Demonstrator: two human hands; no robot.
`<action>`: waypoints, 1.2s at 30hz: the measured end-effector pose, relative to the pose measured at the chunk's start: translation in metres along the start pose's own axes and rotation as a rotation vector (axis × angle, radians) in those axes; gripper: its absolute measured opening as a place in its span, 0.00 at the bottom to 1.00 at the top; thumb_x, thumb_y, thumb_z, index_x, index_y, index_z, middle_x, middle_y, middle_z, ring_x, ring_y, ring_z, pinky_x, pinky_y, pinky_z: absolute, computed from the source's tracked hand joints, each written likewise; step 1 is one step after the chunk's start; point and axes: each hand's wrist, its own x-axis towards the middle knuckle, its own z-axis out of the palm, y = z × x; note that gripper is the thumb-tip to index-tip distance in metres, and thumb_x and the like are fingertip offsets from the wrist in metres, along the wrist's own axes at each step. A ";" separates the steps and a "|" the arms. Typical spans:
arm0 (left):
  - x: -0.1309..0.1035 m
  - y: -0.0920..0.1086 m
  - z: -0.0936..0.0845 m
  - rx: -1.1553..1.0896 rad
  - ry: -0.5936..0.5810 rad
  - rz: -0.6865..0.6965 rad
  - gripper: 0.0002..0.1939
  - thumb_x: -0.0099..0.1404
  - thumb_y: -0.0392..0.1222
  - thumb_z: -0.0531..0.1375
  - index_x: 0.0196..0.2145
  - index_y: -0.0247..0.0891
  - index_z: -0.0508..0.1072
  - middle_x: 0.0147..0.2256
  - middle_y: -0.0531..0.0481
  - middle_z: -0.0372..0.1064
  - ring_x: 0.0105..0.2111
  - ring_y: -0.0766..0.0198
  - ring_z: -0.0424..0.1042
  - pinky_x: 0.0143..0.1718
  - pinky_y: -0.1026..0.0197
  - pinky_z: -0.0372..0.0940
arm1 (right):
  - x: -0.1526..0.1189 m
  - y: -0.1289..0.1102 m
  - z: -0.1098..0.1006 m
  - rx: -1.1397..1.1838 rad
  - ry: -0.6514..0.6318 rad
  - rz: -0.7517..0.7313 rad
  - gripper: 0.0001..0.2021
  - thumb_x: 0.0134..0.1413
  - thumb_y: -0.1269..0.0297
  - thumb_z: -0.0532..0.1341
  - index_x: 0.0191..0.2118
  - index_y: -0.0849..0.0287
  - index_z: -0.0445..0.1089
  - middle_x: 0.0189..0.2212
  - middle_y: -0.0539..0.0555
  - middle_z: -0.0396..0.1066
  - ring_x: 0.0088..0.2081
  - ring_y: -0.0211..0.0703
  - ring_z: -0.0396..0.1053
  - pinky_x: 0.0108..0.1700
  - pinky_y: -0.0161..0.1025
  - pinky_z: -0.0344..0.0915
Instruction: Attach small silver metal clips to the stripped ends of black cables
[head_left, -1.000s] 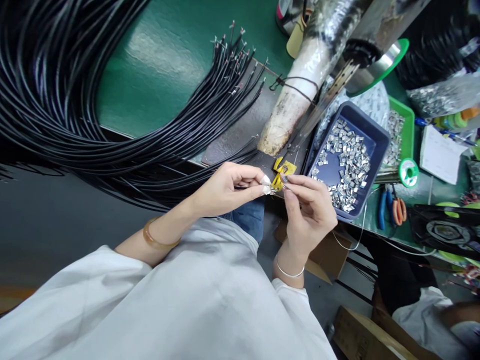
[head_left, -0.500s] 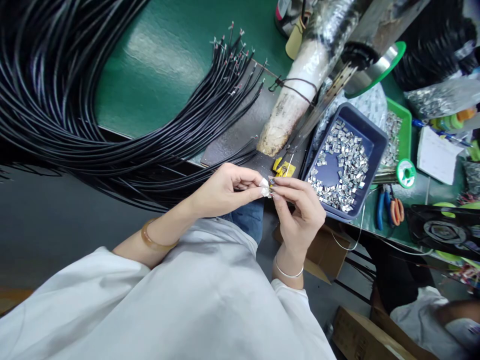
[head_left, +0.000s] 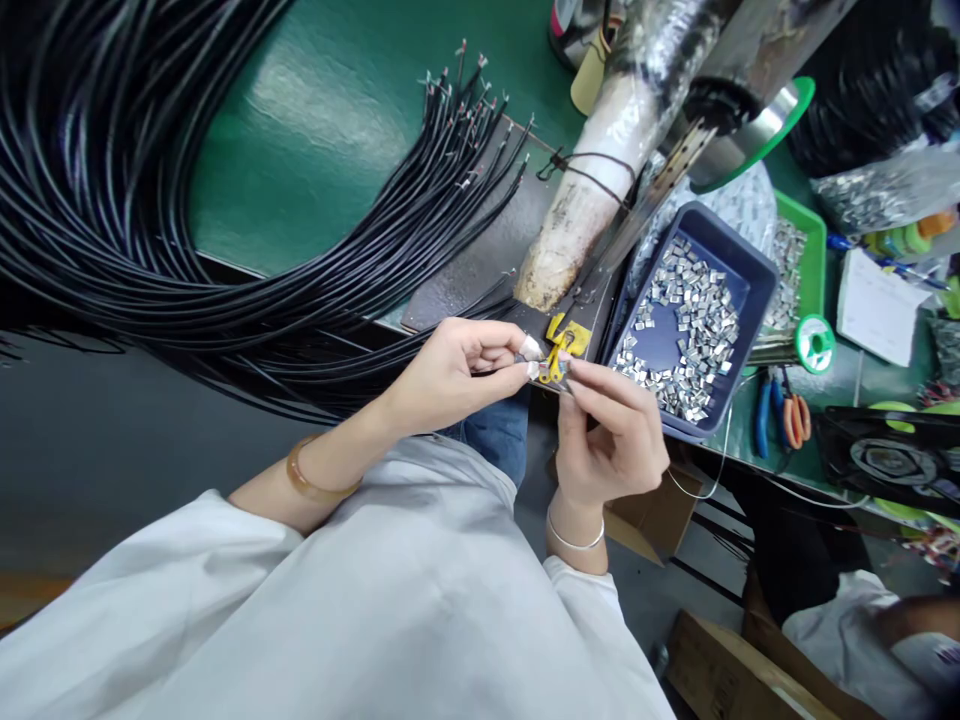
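Note:
In the head view, my left hand [head_left: 480,360] has thumb and forefinger pinched together, their tips wrapped in white tape. A tiny piece between those tips is too small to name. Just across from it, my right hand [head_left: 611,425] is also closed in a pinch, on something I cannot make out. A yellow holder [head_left: 576,338] sits on the dark plate [head_left: 457,285] right behind the fingertips. Black cables [head_left: 360,275] with stripped ends run in a thick bundle from the left and pass behind my left hand.
Right of my hands stands a blue tray [head_left: 754,300] of small metal pieces, with a green tray [head_left: 814,260] behind. A white wrapped tube [head_left: 577,200] slants over the bench. Pliers [head_left: 793,420], a solder spool [head_left: 815,343] and a notepad [head_left: 881,310] lie further right. A co-worker's sleeve [head_left: 847,620] shows lower right.
My right hand has shifted a little to the right, away from my left fingertips, opening a small gap. More of the yellow holder shows between them. My left hand has barely moved.

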 end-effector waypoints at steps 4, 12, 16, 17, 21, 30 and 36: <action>0.001 0.002 0.000 -0.023 -0.003 -0.036 0.04 0.59 0.34 0.63 0.28 0.33 0.71 0.18 0.61 0.52 0.19 0.76 0.48 0.19 0.70 0.46 | -0.005 0.001 0.006 -0.004 -0.049 0.015 0.13 0.57 0.75 0.65 0.45 0.52 0.73 0.41 0.50 0.81 0.41 0.42 0.80 0.42 0.42 0.79; 0.003 0.000 0.000 -0.021 0.120 -0.061 0.06 0.56 0.39 0.66 0.29 0.33 0.76 0.20 0.57 0.59 0.20 0.75 0.54 0.20 0.70 0.51 | -0.007 0.008 0.009 0.162 -0.035 0.282 0.05 0.59 0.73 0.64 0.38 0.55 0.71 0.39 0.52 0.80 0.41 0.42 0.80 0.42 0.44 0.80; 0.005 0.001 0.002 -0.028 0.138 -0.050 0.05 0.55 0.38 0.66 0.27 0.33 0.75 0.19 0.57 0.59 0.20 0.76 0.55 0.20 0.71 0.52 | -0.006 0.009 0.011 0.102 -0.041 0.184 0.07 0.57 0.75 0.65 0.38 0.55 0.71 0.40 0.51 0.80 0.41 0.41 0.80 0.44 0.43 0.78; 0.006 0.001 0.003 -0.029 0.137 -0.042 0.05 0.55 0.37 0.65 0.26 0.33 0.75 0.19 0.57 0.59 0.19 0.76 0.55 0.20 0.71 0.51 | -0.006 0.009 0.012 0.080 -0.033 0.155 0.08 0.56 0.75 0.66 0.38 0.55 0.72 0.40 0.51 0.80 0.41 0.41 0.80 0.44 0.42 0.78; 0.007 0.000 0.007 -0.010 0.166 -0.007 0.03 0.55 0.35 0.65 0.26 0.33 0.76 0.20 0.56 0.61 0.19 0.76 0.55 0.20 0.71 0.52 | -0.006 0.012 0.014 -0.029 -0.023 0.059 0.10 0.55 0.75 0.66 0.40 0.53 0.72 0.41 0.50 0.81 0.41 0.40 0.80 0.43 0.40 0.78; 0.012 0.000 0.011 -0.034 0.253 -0.008 0.02 0.54 0.34 0.65 0.26 0.33 0.77 0.18 0.56 0.61 0.19 0.75 0.57 0.20 0.71 0.54 | -0.001 0.016 0.019 -0.168 -0.006 -0.019 0.09 0.56 0.75 0.66 0.40 0.55 0.72 0.42 0.52 0.81 0.43 0.40 0.80 0.46 0.39 0.78; 0.013 0.001 0.010 -0.062 0.267 0.028 0.02 0.53 0.33 0.67 0.27 0.32 0.80 0.18 0.56 0.63 0.19 0.76 0.58 0.20 0.72 0.55 | 0.005 0.010 0.019 -0.194 -0.014 -0.021 0.10 0.55 0.76 0.67 0.41 0.56 0.73 0.43 0.52 0.80 0.44 0.41 0.80 0.48 0.40 0.79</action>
